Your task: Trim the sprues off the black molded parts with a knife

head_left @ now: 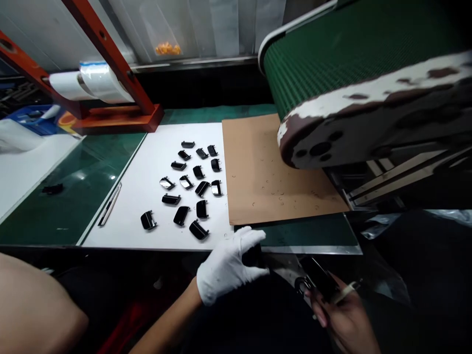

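My left hand (pixel 229 265) wears a white glove and is at the table's front edge. Its thumb and fingers curve around a small black plastic part (pixel 252 254), mostly hidden by the glove and the dark background. Lower right, my bare right hand (pixel 344 314) grips a glossy black plastic part (pixel 320 276). A dark ring-shaped piece (pixel 302 285) and a pale thin strip (pixel 346 292) show by its fingers; I cannot tell what they are. Several similar glossy black parts (pixel 199 229) with small pegs lie spread over the white sheet (pixel 125 216), left of my gloved hand.
Tiny curled scraps dot a brown cardboard sheet (pixel 250 172). A green belt conveyor (pixel 332 64) overhangs the right side. An orange-red stand (pixel 121 118) carries film rolls (pixel 103 81) at back left. A pen (pixel 109 205) lies on the white sheet. Another person's bare limb (pixel 37 309) is lower left.
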Motion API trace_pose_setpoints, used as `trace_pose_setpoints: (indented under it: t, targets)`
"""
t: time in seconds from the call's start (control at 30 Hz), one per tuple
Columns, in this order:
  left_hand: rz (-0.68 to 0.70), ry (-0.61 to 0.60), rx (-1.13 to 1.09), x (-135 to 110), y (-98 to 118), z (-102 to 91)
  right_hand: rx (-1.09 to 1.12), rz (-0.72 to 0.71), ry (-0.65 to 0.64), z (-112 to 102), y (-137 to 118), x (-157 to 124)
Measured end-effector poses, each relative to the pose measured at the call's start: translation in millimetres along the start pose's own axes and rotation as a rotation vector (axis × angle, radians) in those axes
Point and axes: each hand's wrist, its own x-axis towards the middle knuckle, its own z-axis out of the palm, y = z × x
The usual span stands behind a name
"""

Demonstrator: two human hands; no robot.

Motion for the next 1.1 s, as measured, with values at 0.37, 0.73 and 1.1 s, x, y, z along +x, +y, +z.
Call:
trace_pose_setpoints:
  t: [0.37, 0.73, 1.1]
  targets:
    - [-0.025, 0.062, 0.233, 106.1, -24.8, -29.2, 0.276, -0.012, -0.011, 0.0, -22.3, 20.2]
    - [-0.044, 0.025, -0.413, 2.1, 13.2, 15.3, 0.290, 0.033, -0.042, 25.5, -22.3, 22.2]
    - [0.184, 0.121, -0.511, 7.4, 27.8, 37.5, 0.263, 0.046, -0.198, 40.0, -27.0, 22.4]
